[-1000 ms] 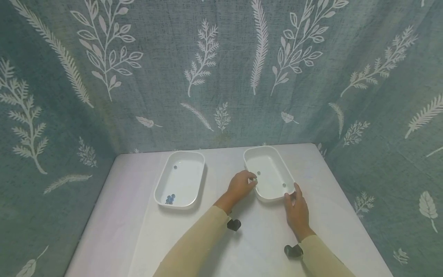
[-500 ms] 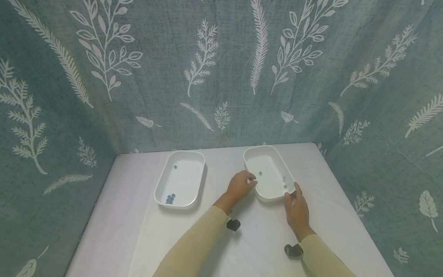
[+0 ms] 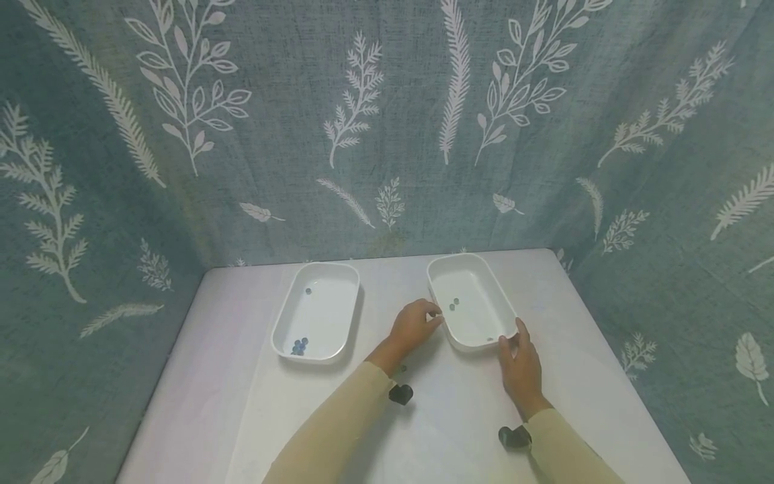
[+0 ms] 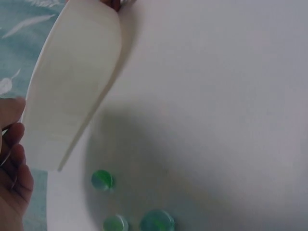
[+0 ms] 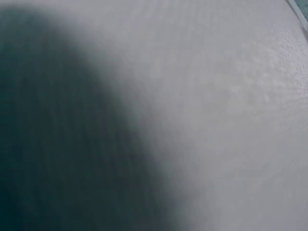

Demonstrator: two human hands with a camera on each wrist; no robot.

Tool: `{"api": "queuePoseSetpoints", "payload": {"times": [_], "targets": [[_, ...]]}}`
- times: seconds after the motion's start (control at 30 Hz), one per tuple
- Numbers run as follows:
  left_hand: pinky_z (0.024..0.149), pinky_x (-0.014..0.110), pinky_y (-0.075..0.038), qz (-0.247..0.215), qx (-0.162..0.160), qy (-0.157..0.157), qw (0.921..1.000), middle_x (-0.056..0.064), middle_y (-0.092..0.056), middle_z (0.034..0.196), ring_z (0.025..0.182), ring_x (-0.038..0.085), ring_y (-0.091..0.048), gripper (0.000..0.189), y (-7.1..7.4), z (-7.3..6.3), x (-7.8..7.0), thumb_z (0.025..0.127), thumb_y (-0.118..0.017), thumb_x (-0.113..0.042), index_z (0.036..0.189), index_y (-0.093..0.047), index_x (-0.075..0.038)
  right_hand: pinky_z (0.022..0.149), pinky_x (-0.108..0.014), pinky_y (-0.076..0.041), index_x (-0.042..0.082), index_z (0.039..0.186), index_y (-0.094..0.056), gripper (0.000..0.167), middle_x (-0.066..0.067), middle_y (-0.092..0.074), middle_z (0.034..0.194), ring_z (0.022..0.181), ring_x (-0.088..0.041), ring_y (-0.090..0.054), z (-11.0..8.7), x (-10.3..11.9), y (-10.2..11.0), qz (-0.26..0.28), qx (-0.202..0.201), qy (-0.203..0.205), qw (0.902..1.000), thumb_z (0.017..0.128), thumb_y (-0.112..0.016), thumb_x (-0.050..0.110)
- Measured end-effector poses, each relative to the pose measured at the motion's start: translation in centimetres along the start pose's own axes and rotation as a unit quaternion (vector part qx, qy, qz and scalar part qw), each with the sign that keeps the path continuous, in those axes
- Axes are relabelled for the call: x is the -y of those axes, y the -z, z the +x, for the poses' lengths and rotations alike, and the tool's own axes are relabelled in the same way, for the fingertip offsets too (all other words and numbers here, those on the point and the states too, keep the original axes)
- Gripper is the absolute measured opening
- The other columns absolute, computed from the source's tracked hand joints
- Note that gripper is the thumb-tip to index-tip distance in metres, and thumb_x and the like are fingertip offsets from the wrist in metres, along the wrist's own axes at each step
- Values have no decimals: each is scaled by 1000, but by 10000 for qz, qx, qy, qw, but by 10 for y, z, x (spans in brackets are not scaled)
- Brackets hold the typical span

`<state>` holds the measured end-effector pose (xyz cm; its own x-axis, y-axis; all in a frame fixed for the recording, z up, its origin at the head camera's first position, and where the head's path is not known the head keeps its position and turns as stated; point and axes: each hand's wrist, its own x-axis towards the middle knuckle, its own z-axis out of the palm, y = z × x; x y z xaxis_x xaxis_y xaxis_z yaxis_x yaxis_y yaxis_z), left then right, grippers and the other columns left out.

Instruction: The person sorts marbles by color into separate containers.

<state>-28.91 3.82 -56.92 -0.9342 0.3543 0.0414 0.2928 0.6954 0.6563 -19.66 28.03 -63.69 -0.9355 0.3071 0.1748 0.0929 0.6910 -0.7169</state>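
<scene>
A white tray point(image 3: 474, 296) stands on the right of the table, with three small greenish marbles point(image 3: 456, 301) in it. My right hand point(image 3: 523, 370) grips its near right corner, thumb at the front rim and fingers along the side. My left hand point(image 3: 412, 326) is at the tray's left rim, fingers loosely bent, with nothing visible between them. In the left wrist view its fingertips point(image 4: 17, 131) are beside the tray wall point(image 4: 72, 82). Green marbles point(image 4: 102, 180) lie on the table below the left wrist. The right wrist view is blurred and shows no hand.
Another white tray point(image 3: 323, 306) stands on the left, with several blue marbles point(image 3: 299, 346) near its front left corner and one marble point(image 3: 308, 291) farther back. A patterned curtain point(image 3: 387, 134) hangs behind and beside the white table point(image 3: 181, 376).
My left hand has drawn slightly left from the right tray's rim. The marbles in that tray have rolled: two are together at the left, one near the front. My right hand keeps its hold.
</scene>
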Motion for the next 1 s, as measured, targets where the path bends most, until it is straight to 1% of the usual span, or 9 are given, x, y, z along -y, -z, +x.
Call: {"api": "queuePoseSetpoints", "payload": {"times": [0.13, 0.37, 0.6, 0.7, 0.87, 1.0], "targets": [[79, 29, -52, -7, 16, -51, 10000, -7, -65, 101, 88, 10, -59, 23, 3, -4, 5, 95, -62, -33, 112, -69, -18, 105, -64, -28, 16, 157, -13, 66, -20, -33, 152, 132, -46, -36, 0, 0, 1, -13, 31, -66, 10000, 103, -36, 47], [75, 27, -51, 11, 16, -133, 9999, -5, -65, 103, 83, 9, -57, 25, 6, -10, 21, 95, -62, -31, 114, -69, -16, 105, -62, -30, 16, 156, -15, 65, -20, -34, 151, 132, -45, -38, 0, 0, 0, -2, -46, 2, 10000, 103, -37, 46], [76, 30, -51, 16, 53, -217, 9997, -3, -65, 104, 82, 11, -58, 24, 14, -19, 34, 95, -62, -26, 115, -69, -15, 105, -63, -29, 15, 156, -15, 66, -20, -34, 152, 133, -45, -36, 0, 0, 0, -5, -47, -18, 10000, 103, -37, 47], [77, 30, -51, 92, 105, -199, 9997, -3, -65, 104, 82, 12, -58, 24, 15, -22, 39, 94, -61, -24, 115, -69, -14, 106, -63, -28, 15, 156, -16, 66, -19, -34, 152, 133, -45, -36, 0, 0, 0, -2, -47, -41, 10000, 102, -37, 47], [84, 33, -51, 256, 184, -78, 9995, -2, -66, 103, 91, 15, -61, 24, 14, -27, 47, 94, -61, -24, 114, -69, -15, 107, -62, -28, 16, 156, -16, 67, -19, -33, 152, 134, -44, -36, 0, 0, -2, 4, -61, -38, 10000, 102, -38, 48], [89, 36, -50, 224, 238, 19, 9995, -2, -66, 102, 98, 19, -62, 24, 15, -32, 51, 94, -61, -25, 113, -70, -15, 107, -62, -27, 17, 156, -15, 67, -18, -32, 153, 135, -44, -34, 0, 0, -2, -20, -56, -58, 10000, 102, -38, 48]]}}
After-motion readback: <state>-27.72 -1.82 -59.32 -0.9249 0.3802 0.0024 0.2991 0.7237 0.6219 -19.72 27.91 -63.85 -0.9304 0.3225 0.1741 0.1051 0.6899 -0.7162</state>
